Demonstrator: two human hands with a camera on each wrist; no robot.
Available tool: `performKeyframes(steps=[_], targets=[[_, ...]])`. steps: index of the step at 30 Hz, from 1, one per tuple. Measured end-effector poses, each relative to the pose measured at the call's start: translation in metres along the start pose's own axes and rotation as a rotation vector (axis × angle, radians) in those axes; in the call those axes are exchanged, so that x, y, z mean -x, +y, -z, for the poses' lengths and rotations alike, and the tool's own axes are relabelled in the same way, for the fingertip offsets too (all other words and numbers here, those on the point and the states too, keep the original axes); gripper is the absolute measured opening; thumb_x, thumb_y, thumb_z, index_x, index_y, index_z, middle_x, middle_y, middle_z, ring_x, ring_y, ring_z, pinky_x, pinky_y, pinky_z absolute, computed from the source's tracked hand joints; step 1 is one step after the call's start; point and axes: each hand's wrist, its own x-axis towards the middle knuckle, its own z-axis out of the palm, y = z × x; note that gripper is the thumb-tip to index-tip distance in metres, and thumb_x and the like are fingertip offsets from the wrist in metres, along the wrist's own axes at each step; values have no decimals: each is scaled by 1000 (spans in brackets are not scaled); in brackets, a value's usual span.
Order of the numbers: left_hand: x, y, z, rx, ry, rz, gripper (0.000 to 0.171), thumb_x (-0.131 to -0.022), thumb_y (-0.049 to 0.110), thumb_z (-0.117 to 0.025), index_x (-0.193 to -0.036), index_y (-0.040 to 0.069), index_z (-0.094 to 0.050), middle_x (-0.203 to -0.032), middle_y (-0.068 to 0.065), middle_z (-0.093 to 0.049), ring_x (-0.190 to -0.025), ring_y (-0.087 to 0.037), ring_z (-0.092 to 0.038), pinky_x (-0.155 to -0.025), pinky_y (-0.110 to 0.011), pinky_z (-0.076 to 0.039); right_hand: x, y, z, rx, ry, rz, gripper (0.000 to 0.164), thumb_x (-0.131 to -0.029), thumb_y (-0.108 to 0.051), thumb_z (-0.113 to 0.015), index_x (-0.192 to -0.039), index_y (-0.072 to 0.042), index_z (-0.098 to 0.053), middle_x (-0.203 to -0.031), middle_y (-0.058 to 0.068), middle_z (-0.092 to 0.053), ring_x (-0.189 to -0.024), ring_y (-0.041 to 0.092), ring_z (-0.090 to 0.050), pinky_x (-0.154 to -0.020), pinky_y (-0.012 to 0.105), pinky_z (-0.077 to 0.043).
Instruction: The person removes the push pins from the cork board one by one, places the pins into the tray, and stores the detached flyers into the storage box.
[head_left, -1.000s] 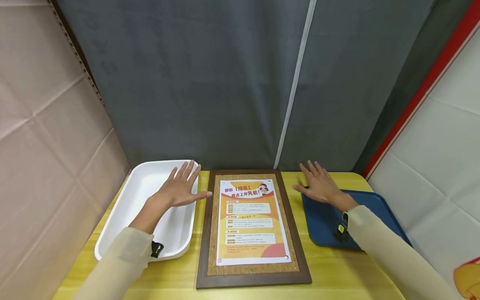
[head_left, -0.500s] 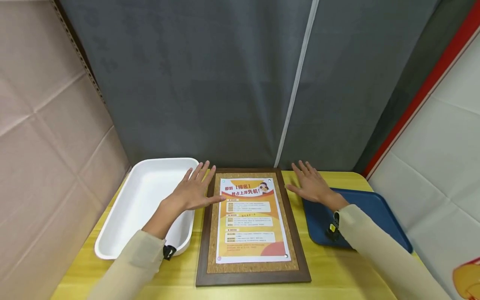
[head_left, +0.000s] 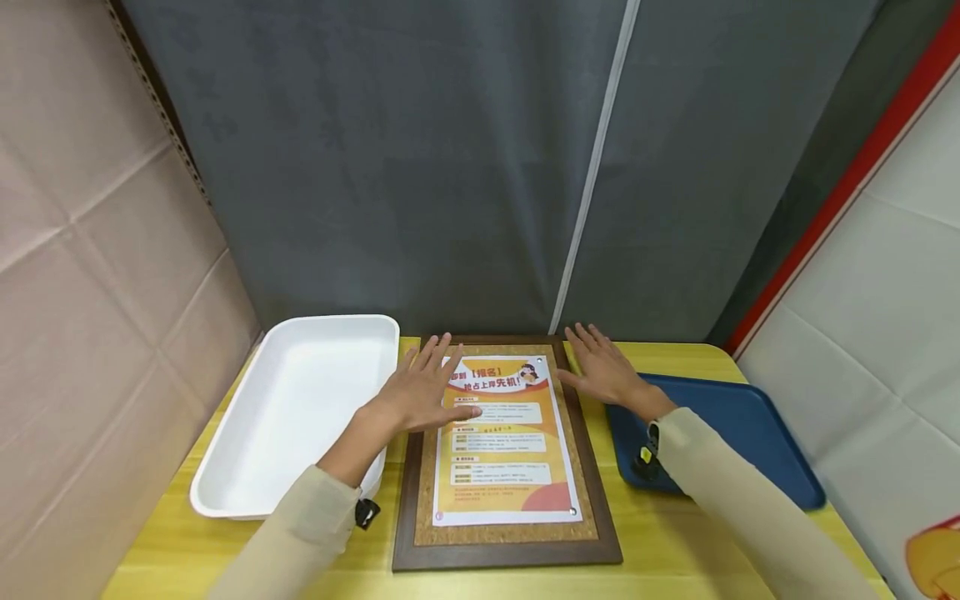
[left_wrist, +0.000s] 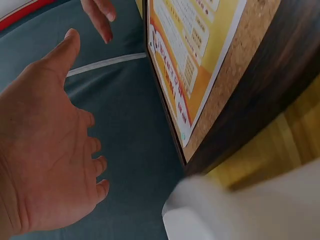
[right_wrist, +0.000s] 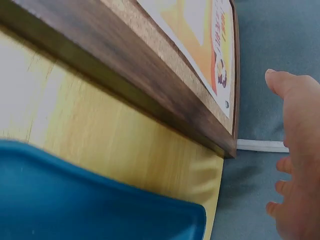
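A cork board (head_left: 510, 537) in a dark wooden frame lies on the table, and a yellow and orange printed poster (head_left: 495, 496) is fixed to it by pushpins at its corners. Over the board's upper left side my left hand (head_left: 420, 392) hovers with fingers spread, holding nothing; it hides the poster's top left corner. My right hand (head_left: 609, 375), also spread and holding nothing, is above the board's upper right edge. In the left wrist view a gap shows between the left hand (left_wrist: 50, 135) and the board. The right wrist view shows the right hand (right_wrist: 302, 150) apart from the frame.
A deep white tray (head_left: 300, 408) stands left of the board, and a shallow blue tray (head_left: 738, 433) lies to its right. Behind the yellow wooden table (head_left: 667, 542) hangs a grey curtain (head_left: 420, 167). Pale walls rise on both sides.
Both hands have moved inward: the left has gone right from over the white tray to the board, the right has gone left from the blue tray's edge. Board and trays stay in place.
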Motion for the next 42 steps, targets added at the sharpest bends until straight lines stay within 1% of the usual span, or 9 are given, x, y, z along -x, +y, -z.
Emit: performKeyframes(steps=[6,10,18,25,30,34,37,40,42], targets=[[0,15,-7,-22,-48,-7,110,-95,79,-52,-172,12,-11,-178,-15,2,-165,-36,-4,-132,-56,-7,-5,-7,-8,13,-1,14,88,-104,-50,-61,-164,6,-28,-170,29,-26,-158,50,-22,-128,63,-18],[1,22,-13,14,-50,-23,108,-95,78,-53,-172,12,-14,-178,-17,-3,-164,-37,-6,-131,-57,-10,-8,-12,-13,5,5,19,87,-104,-49,-63,-162,8,-32,-167,30,-32,-156,50,-27,-127,62,-22],[4,24,-31,33,-51,-17,108,-94,77,-56,-171,11,-21,-177,-18,-11,-163,-42,-13,-130,-59,-17,-14,-14,-24,-13,32,28,85,-104,-51,-63,-160,7,-37,-161,30,-41,-149,51,-38,-120,65,-33],[6,23,-50,58,-75,-21,111,-94,81,-53,-171,10,-18,-177,-18,-9,-164,-38,-7,-130,-58,-15,-17,-15,-29,-58,34,10,77,-104,-45,-65,-157,6,-43,-157,31,-46,-146,50,-41,-117,66,-36],[9,25,-55,65,-96,-8,109,-93,79,-55,-171,10,-20,-177,-18,-11,-164,-36,-7,-130,-58,-15,-20,-12,-35,-89,53,5,70,-103,-42,-68,-151,6,-52,-151,31,-51,-140,48,-47,-115,64,-40],[10,25,-57,44,-104,-9,108,-95,78,-56,-171,10,-19,-177,-18,-10,-164,-35,-8,-130,-56,-16,-24,-11,-40,-119,97,19,60,-101,-36,-72,-141,8,-60,-140,29,-59,-131,45,-54,-111,60,-45],[11,24,-58,48,-106,-5,108,-94,77,-56,-171,10,-19,-177,-18,-9,-164,-35,-9,-130,-56,-16,-27,-10,-43,-127,142,42,46,-99,-29,-75,-125,8,-67,-124,25,-65,-118,41,-59,-102,57,-49],[12,24,-59,45,-113,-1,109,-94,79,-56,-171,11,-19,-178,-17,-9,-164,-36,-11,-131,-55,-15,-30,-10,-46,-149,170,50,31,-97,-24,-77,-107,5,-68,-107,19,-64,-101,35,-58,-89,51,-50],[13,24,-60,39,-120,-1,109,-94,79,-55,-171,11,-19,-178,-17,-9,-164,-36,-11,-131,-55,-15,-32,-10,-49,-168,179,41,26,-97,-21,-78,-100,2,-67,-100,16,-61,-92,31,-55,-82,47,-47]])
